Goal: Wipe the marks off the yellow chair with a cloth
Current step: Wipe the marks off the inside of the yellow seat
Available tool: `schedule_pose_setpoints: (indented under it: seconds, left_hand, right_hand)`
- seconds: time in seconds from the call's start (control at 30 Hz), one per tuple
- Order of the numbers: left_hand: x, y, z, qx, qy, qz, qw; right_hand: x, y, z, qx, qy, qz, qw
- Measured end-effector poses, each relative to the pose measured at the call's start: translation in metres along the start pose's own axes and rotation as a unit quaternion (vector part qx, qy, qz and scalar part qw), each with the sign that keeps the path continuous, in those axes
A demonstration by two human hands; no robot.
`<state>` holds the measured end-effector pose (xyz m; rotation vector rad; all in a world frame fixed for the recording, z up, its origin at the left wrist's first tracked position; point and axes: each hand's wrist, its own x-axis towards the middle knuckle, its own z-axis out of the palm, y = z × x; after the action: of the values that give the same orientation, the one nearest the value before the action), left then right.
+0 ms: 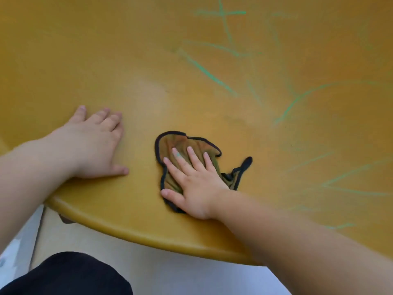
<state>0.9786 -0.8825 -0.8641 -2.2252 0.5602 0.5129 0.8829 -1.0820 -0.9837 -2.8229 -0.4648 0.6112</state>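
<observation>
Head view: cloth [170,145] is pinned flat on the yellow chair [127,67] seat by the right hand [192,180], fingers spread wide on top, nothing gripped. A green smudge is seen on one fingertip. The cloth lies near the front edge [131,225] of the seat, roughly mid-width, bunched, with a dark-trimmed corner sticking out to the right.

Left hand [93,143] is laid palm-down and open on bare seat, just left of the cloth, not touching it; judged to be bracing only.

Green marks [207,72] are spread ahead of and to the right of the cloth: long strokes running diagonally up the seat toward the back, fainter ones at far right [350,188]. None is covered by the cloth. The area around the left hand looks clean.

Key relation: the marks lie forward-right of the right hand, so that hand is the nearer one. A push away and rightward, across the stroke lines, is likely needed.
</observation>
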Motion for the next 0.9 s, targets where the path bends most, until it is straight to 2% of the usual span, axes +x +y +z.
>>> schedule_pose_setpoints:
  seconds: [0.07,0.23,0.33,0.4,0.47,0.57,0.63,0.9]
  left_hand:
    - [-0.002,0.026,-0.009,-0.051,0.001,0.025,0.998]
    - [0.008,0.093,-0.057,-0.164,0.068,0.129,0.976]
    - [0.017,0.123,-0.078,-0.214,0.055,0.157,0.963]
    - [0.023,0.136,-0.080,-0.216,0.038,0.171,0.960]
    - [0.028,0.142,-0.076,-0.210,0.031,0.181,0.960]
    - [0.033,0.140,-0.070,-0.212,0.033,0.183,0.960]
    - [0.037,0.137,-0.067,-0.221,0.037,0.177,0.958]
    - [0.049,0.136,-0.054,-0.214,0.022,0.166,0.962]
  right_hand:
    - [-0.028,0.002,0.003,-0.006,-0.035,-0.020,0.999]
    - [-0.110,0.013,0.007,-0.009,-0.104,-0.033,0.994]
    - [-0.149,0.024,0.005,-0.008,-0.138,-0.007,0.990]
    - [-0.166,0.046,0.000,-0.028,-0.150,0.050,0.987]
    - [-0.179,0.080,-0.005,-0.071,-0.153,0.151,0.974]
    - [-0.194,0.139,-0.019,-0.114,-0.105,0.321,0.934]
    - [-0.198,0.170,-0.033,-0.143,-0.067,0.393,0.906]
    - [-0.216,0.195,-0.053,-0.196,-0.046,0.478,0.855]
